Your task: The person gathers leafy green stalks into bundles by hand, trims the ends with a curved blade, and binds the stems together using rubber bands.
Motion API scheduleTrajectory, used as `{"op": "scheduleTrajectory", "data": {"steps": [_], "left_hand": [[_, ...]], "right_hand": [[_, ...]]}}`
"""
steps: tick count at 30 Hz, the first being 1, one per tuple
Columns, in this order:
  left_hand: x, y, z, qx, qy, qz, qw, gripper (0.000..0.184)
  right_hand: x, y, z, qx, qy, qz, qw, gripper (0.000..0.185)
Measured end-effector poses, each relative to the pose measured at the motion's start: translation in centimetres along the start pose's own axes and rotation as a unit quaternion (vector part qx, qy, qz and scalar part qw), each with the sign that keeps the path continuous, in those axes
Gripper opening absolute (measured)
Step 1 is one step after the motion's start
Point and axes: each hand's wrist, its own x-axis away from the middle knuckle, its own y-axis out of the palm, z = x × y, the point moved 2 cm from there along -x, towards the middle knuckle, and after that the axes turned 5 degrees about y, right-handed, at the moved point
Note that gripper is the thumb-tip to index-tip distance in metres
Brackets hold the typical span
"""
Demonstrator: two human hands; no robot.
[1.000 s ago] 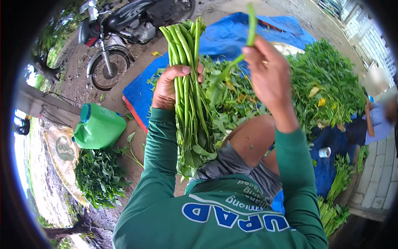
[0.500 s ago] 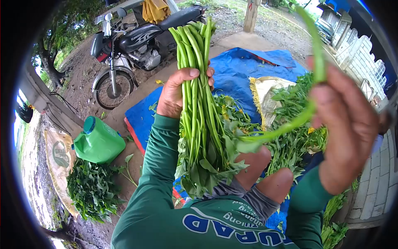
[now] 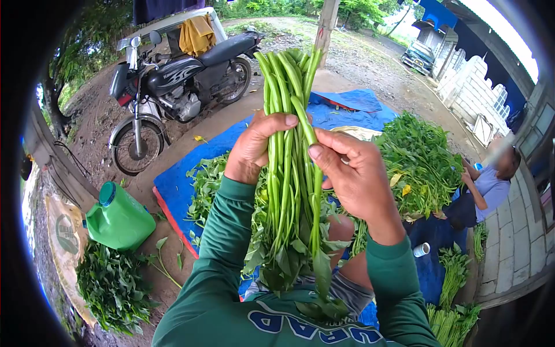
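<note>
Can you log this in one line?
left grip: around bundle of long green leafy stems | right grip: pinching single long green stem

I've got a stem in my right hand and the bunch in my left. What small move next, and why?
Perhaps shift the thumb of your left hand over the stem, pinning it to the bunch: your right hand holds that stem along the bunch, its upper part beside the thumb, not under it.

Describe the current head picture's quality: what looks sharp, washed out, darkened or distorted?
Head view, centre: the left hand, right hand and green stems look fairly sharp; head view, upper right: the sky is washed out to white; head view, edges: black surrounds the rounded image, and the post at left slants, probably from wide-lens distortion.
</note>
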Motion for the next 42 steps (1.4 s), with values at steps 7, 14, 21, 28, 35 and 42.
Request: {"op": "scheduleTrajectory", "data": {"steps": [7, 14, 21, 28, 35, 42], "left_hand": [[0.8, 2.5, -1.3, 0.011, -0.003, -0.010, 1.000, 0.055], [0.5, 2.6, -0.6, -0.087, -0.023, -0.032, 0.995, 0.053], [4.4, 4.6, 3.2, -0.171, -0.205, -0.190, 0.945, 0.053], [13.5, 0.0, -8.7, -0.039, -0.393, -0.035, 0.918, 0.061], [12.3, 2.2, -11.7, -0.084, -0.365, -0.060, 0.925, 0.066], [11.3, -1.6, -12.0, 0.042, -0.333, -0.015, 0.942, 0.067]], "right_hand": [[-1.9, 0.2, 1.6, -0.042, 0.007, 0.108, 0.993, 0.020], [-3.8, -1.2, 2.1, -0.011, 0.073, 0.097, 0.993, 0.030], [-3.8, 2.2, 3.1, -0.327, -0.120, 0.010, 0.937, 0.058], [3.5, 4.9, 15.6, -0.419, 0.112, 0.135, 0.891, 0.088], [4.0, 1.7, 16.7, -0.301, 0.121, 0.196, 0.925, 0.090], [4.9, -7.0, 16.1, -0.012, 0.084, 0.239, 0.967, 0.064]]}}
